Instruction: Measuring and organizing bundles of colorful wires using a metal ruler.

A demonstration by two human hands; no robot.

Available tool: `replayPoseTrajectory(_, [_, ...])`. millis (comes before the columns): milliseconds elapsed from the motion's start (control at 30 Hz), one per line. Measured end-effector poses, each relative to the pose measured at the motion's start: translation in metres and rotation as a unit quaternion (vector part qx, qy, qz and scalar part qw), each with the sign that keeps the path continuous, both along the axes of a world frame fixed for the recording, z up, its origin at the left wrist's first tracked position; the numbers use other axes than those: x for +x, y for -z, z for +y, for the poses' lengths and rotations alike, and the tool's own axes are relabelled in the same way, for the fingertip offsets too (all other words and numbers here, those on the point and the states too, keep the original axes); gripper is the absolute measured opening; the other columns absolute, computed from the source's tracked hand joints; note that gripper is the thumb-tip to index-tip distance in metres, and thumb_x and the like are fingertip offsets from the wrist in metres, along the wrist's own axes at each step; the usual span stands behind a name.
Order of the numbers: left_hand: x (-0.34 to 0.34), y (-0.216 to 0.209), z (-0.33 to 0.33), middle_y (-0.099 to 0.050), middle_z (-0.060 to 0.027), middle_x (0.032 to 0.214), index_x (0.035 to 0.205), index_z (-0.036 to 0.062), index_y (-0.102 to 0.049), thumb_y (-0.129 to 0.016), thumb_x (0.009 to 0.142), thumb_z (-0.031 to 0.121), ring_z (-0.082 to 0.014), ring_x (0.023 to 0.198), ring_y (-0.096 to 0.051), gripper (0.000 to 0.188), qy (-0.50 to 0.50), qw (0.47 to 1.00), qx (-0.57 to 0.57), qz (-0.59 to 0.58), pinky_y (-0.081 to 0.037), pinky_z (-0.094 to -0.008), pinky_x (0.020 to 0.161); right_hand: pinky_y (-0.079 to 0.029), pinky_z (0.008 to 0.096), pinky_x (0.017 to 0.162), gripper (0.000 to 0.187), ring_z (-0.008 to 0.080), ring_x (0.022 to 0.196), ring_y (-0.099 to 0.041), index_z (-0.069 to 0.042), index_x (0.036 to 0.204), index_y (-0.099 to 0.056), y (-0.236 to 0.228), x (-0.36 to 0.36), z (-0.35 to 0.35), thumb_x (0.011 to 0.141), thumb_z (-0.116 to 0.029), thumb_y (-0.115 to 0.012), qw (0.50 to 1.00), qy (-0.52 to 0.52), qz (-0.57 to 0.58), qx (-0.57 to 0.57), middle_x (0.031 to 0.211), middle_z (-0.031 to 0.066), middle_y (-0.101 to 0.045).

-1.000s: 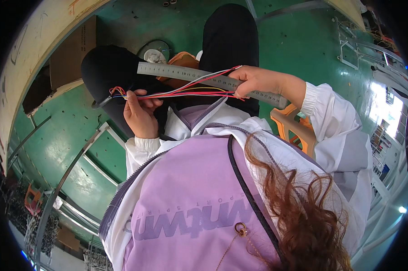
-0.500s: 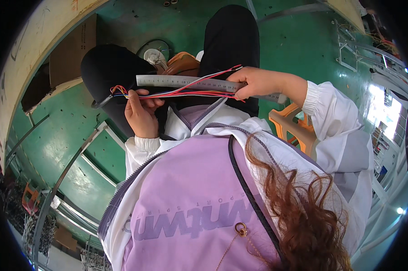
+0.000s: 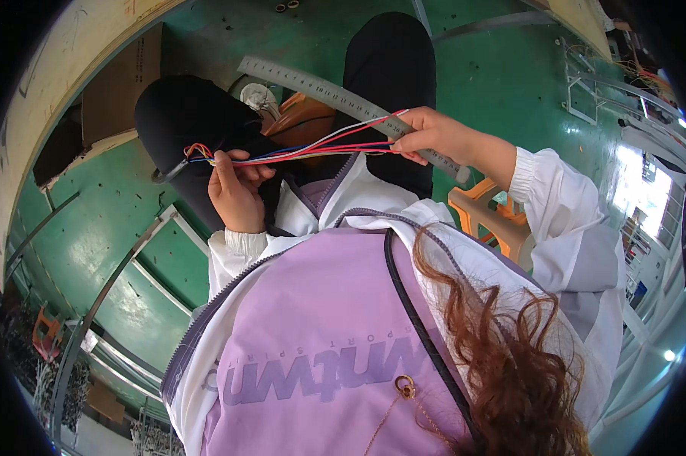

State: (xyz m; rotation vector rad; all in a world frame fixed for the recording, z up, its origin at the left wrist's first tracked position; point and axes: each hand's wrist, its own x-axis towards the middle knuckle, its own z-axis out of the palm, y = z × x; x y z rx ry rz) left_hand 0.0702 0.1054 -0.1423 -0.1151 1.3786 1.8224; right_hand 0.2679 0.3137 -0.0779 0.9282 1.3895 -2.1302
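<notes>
A bundle of thin wires (image 3: 312, 153), red, white and blue, stretches between my two hands above my lap. My left hand (image 3: 238, 190) pinches it near its left end, where short red and yellow loops and a dark cable stick out past the fingers. At the other end my right hand (image 3: 426, 137) grips the wires and also a steel ruler (image 3: 312, 85). The ruler slants from the upper left down through the right hand, its end showing below the wrist. Some wires cross over the ruler near the right fingers; others run lower, apart from it.
An orange plastic stool (image 3: 491, 216) stands to the right of my lap. At the left are a cardboard box (image 3: 122, 91) under a wooden board edge (image 3: 46, 76) and a metal frame (image 3: 149, 235). More metal frames (image 3: 586, 99) stand on the green floor at the far right.
The ruler has swung in my right hand: its left end has risen away from the wires, its right end has dropped. My left hand stays almost in place on the bundle.
</notes>
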Motion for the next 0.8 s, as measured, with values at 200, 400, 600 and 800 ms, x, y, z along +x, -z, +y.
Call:
replayPoseTrajectory(200, [-0.001, 0.001, -0.001, -0.046, -0.0053, 0.053, 0.080, -0.0022, -0.053, -0.040, 0.094, 0.031, -0.0188, 0.049, -0.053, 0.038, -0.004, 1.000, 0.004, -0.006, -0.048, -0.0308, 0.052, -0.035, 0.0204, 0.048, 0.013, 0.0058, 0.049, -0.044, -0.005, 0.081, -0.051, 0.005, 0.004, 0.003, 0.079, -0.017, -0.057, 0.998, -0.029, 0.037, 0.030, 0.058, -0.0011, -0.048])
replayPoseTrajectory(400, [0.000, 0.002, 0.000, -0.046, -0.0054, 0.053, 0.081, -0.0022, -0.053, -0.040, 0.093, 0.031, -0.0188, 0.048, -0.053, 0.037, -0.009, 1.000, 0.005, -0.007, -0.049, -0.0306, 0.052, -0.035, 0.0208, 0.047, 0.013, 0.0061, 0.047, -0.042, -0.006, 0.080, -0.050, 0.000, 0.002, 0.002, 0.079, -0.017, -0.057, 0.998, 0.041, 0.038, 0.030, 0.056, -0.0004, -0.048])
replayPoseTrajectory(600, [0.000, 0.002, -0.001, -0.046, -0.0052, 0.053, 0.082, -0.0023, -0.053, -0.040, 0.094, 0.030, -0.0186, 0.049, -0.053, 0.037, -0.007, 1.000, 0.002, -0.002, -0.048, -0.0302, 0.052, -0.034, 0.0215, 0.048, 0.014, 0.0068, 0.046, -0.042, -0.004, 0.076, -0.050, -0.007, -0.004, 0.003, 0.075, -0.016, -0.056, 0.999, -0.025, 0.002, 0.046, 0.052, 0.0002, -0.047])
replayPoseTrajectory(800, [0.000, 0.001, 0.000, -0.046, -0.0048, 0.053, 0.082, -0.0020, -0.054, -0.039, 0.094, 0.031, -0.0181, 0.049, -0.053, 0.038, -0.004, 1.000, 0.004, -0.003, -0.048, -0.0300, 0.052, -0.035, 0.0213, 0.045, 0.010, 0.0060, 0.045, -0.043, -0.005, 0.072, -0.051, -0.005, -0.005, 0.003, 0.072, -0.014, -0.054, 0.997, -0.067, 0.015, 0.040, 0.051, -0.0009, -0.046])
